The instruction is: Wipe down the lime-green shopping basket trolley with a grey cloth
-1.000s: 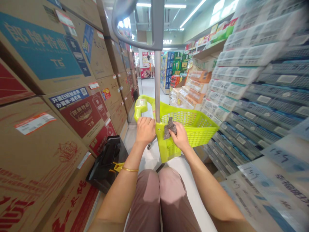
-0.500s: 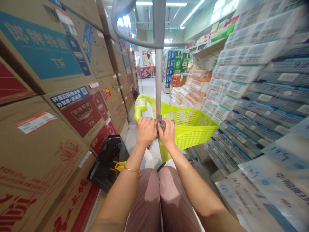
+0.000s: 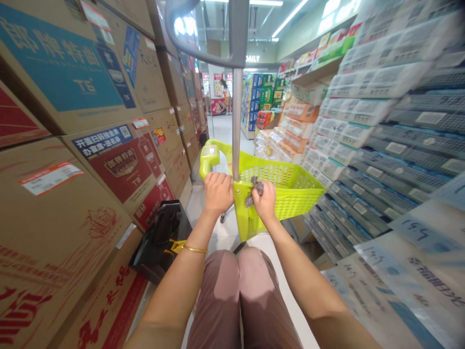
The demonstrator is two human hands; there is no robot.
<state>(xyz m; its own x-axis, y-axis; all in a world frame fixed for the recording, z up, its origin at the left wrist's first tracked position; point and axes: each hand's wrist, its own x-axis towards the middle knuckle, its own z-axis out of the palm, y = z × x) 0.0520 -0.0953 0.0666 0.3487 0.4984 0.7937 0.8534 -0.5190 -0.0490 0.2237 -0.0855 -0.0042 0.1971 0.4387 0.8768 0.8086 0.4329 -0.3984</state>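
A lime-green shopping trolley [image 3: 300, 199] with a perforated basket stands in front of my knees. My left hand [image 3: 218, 195] is closed around its near edge, left of the upright metal pole [image 3: 237, 121]. Bunched in my closed right hand [image 3: 266, 201] is a crumpled grey-brown cloth [image 3: 255, 190]. That hand is at the basket's near rim, right of the pole, with the cloth's loose end against the green plastic. The grey handle frame [image 3: 238, 43] rises overhead.
Stacked cartons [image 3: 116, 169] wall the left side, with a black bag [image 3: 162, 240] at their foot. Plastic-wrapped packs [image 3: 370, 102] are piled high on the right. A person [image 3: 225, 94] stands far down the aisle.
My right hand moved left with the cloth to the pole beside my left hand, then back right along the rim. My left hand kept its hold on the trolley.
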